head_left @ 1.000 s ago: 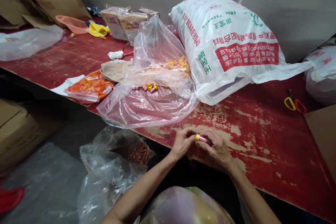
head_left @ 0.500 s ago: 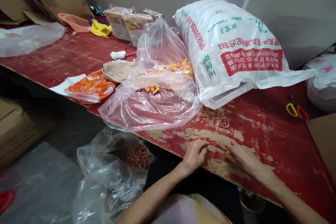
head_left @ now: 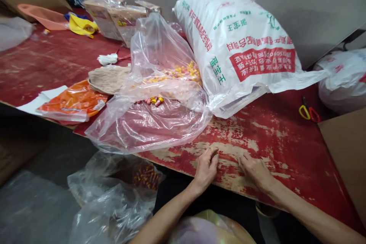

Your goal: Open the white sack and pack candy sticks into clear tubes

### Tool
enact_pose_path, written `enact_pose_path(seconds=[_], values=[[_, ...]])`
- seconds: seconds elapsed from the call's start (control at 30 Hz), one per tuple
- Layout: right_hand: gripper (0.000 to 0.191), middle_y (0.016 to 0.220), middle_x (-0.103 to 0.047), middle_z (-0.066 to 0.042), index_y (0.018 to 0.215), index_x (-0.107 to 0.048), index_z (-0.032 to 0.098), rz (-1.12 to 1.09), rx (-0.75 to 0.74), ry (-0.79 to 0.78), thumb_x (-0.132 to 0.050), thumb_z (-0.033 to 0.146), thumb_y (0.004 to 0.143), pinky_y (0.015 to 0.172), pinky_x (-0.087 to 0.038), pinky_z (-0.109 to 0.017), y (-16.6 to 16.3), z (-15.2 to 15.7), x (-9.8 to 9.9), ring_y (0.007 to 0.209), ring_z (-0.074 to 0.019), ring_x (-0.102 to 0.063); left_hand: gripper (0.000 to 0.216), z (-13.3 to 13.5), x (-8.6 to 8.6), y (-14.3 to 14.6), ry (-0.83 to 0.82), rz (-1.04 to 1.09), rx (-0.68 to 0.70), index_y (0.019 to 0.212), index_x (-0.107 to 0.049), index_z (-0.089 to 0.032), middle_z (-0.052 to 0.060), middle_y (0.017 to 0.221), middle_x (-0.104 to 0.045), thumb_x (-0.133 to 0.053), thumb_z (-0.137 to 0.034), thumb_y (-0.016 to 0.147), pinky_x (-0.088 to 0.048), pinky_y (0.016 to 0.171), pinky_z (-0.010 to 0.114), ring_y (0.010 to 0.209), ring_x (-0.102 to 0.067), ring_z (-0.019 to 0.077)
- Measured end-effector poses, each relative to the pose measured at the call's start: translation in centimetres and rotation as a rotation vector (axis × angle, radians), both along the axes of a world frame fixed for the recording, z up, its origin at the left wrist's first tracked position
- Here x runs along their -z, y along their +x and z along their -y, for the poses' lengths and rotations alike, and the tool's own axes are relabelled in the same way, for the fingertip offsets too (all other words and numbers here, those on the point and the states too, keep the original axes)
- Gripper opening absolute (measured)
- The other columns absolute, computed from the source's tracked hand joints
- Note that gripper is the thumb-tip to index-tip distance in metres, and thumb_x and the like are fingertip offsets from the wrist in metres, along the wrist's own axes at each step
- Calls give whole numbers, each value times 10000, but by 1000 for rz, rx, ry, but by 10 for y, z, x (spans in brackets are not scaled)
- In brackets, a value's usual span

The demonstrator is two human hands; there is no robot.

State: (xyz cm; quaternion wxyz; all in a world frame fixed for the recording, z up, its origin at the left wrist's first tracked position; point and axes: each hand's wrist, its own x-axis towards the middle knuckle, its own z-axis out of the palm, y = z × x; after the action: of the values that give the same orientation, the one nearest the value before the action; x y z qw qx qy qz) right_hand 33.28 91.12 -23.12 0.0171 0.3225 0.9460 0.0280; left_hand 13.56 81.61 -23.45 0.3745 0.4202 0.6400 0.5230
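My left hand (head_left: pixel 205 167) is closed just above the front edge of the worn red table (head_left: pixel 286 156), thumb against curled fingers. Whatever it may hold is hidden. To its right, my right hand (head_left: pixel 254 169) is also closed, its fingertips pinched. Nothing I can name shows between them. A small gap separates the two hands. Beyond my left hand lies a clear plastic bag (head_left: pixel 148 129), its mouth spread on the table. Many small yellow and pink pieces (head_left: pixel 185 72) are heaped in it.
A large stuffed white sack (head_left: pixel 243 30) leans behind the bag. Scissors (head_left: pixel 309 112) lie right, beside a cardboard box (head_left: pixel 345 148). Left are an orange packet (head_left: pixel 73 101), a beige cloth pad (head_left: pixel 110 78) and a pink scoop (head_left: pixel 42 17). Below, another plastic bag (head_left: pixel 114 198) surrounds similar pieces.
My view has turned right, so the table's things sit further left. Both hands stay near the edge, slightly shifted. A yellow speck at my right fingers no longer shows.
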Motion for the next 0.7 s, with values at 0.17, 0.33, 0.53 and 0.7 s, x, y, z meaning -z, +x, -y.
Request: enact_pose_path(seconds=[0.17, 0.33, 0.53, 0.7], values=[[278, 722, -591, -24, 772, -547, 199, -595, 13, -279, -343, 245, 956, 596, -453, -250, -45, 29, -6, 634, -146, -576, 314, 23, -8, -7, 45, 2, 88, 1102, -627, -166, 102, 982, -659, -460, -297, 870, -473, 858, 354, 925, -618, 218], [217, 891, -621, -42, 971, -556, 227, -739, -122, -610, -344, 272, 956, 677, -516, -266, -97, 64, -20, 791, -164, -621, 305, 63, -16, -35, -125, 317, 7, 844, -608, -159, -7, 572, -547, -448, -417, 863, -406, 506, 231, 492, -503, 118], [339, 1075, -574, -182, 1061, -595, 141, -735, 125, -66, -393, 360, 899, 897, -455, -450, -100, -39, -11, 1032, -303, -546, 349, 153, -6, -106, -263, 154, -506, 886, -587, -176, 3, 686, -610, -572, -494, 745, -430, 534, 242, 593, -568, 152], [445, 1161, -548, -235, 1195, -559, 82, -301, 423, 111, -374, 355, 896, 809, -419, -491, -92, -115, 11, 1033, -363, -497, 287, 189, 9, -147, -341, -342, -650, 765, -663, -190, 61, 828, -670, -634, -447, 640, -485, 729, 347, 800, -623, 249]])
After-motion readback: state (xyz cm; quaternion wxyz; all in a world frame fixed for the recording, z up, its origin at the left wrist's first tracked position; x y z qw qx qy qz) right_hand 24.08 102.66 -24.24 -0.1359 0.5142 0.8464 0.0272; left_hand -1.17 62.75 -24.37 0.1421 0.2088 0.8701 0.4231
